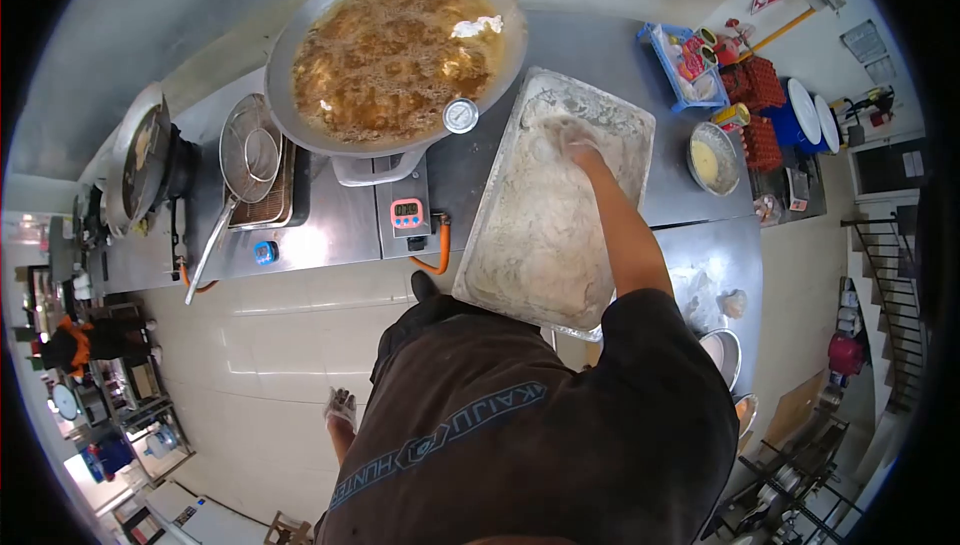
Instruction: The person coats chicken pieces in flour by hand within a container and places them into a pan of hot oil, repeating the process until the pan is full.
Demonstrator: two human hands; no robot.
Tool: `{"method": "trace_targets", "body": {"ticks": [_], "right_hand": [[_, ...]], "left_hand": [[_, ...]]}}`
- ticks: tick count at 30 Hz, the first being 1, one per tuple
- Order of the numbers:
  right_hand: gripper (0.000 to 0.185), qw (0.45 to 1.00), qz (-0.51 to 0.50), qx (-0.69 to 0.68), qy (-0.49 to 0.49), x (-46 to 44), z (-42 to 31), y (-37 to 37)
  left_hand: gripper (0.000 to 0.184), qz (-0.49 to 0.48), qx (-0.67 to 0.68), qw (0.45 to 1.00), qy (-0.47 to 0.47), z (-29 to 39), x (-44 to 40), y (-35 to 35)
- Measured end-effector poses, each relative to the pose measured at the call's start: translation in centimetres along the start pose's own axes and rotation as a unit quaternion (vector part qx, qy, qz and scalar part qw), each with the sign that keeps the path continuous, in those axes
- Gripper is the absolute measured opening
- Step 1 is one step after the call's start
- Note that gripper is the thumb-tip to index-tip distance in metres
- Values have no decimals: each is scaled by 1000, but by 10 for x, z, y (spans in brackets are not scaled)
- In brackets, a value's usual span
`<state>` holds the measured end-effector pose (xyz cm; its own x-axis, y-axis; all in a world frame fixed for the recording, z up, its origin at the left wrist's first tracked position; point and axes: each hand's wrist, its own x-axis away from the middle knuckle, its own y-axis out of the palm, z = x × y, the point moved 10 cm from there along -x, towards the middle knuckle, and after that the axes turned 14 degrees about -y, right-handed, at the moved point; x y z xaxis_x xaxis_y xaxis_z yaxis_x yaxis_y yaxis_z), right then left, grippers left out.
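A large metal tray of white flour lies on the steel counter in front of me. My right hand is down in the flour at the tray's far end. Motion smears its fingers, so I cannot tell whether they grip anything. Low at my left side hangs my left hand, coated with flour, its fingers apart and nothing in them. Left of the tray, a wide pan of bubbling brown oil holds frying pieces. A dial thermometer sits at the pan's near rim.
A wire skimmer rests over a rack left of the pan. A pink timer and a blue timer are near the counter's front. At right stand a bowl of batter and a blue basket. Another person is far left.
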<state>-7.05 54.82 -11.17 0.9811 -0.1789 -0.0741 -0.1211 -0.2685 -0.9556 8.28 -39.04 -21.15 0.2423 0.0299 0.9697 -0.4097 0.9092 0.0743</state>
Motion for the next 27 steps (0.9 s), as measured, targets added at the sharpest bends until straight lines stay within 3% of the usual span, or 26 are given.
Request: {"method": "trace_targets", "body": {"ticks": [2, 5, 8, 11, 14, 17, 20, 23, 26, 27], "right_hand": [[41, 996, -2, 60, -59, -27, -25, -5], [40, 999, -3, 7, 49, -43, -27, -28], [44, 994, -109, 16, 1, -60, -48, -22], [40, 989, 19, 128, -73, -59, -80, -46], [38, 993, -94, 48, -46, -64, -82, -54], [29, 974, -130, 159, -91, -65, -79, -49], [37, 965, -182, 151, -111, -70, -77, -38], [43, 972, -220, 46, -62, -64, -66, -25], [45, 987, -81, -93, -106, -65, -40, -19], [46, 965, -29, -258, -38, -56, -33, -29]], "left_hand": [[34, 51, -22, 998, 26, 6, 8, 4], [33, 77, -33, 997, 3, -15, 17, 13], [33, 61, -68, 996, -24, -45, 34, 20], [33, 40, -74, 995, -57, -72, 34, 13], [33, 36, -69, 995, -66, -84, 31, 7], [33, 36, -58, 996, -66, -87, 26, 1], [33, 33, -49, 996, -64, -85, 23, 2], [33, 29, -44, 997, -63, -85, 18, 1], [33, 25, -34, 997, -68, -82, 17, -3], [34, 22, -31, 997, -69, -81, 15, -4]]}}
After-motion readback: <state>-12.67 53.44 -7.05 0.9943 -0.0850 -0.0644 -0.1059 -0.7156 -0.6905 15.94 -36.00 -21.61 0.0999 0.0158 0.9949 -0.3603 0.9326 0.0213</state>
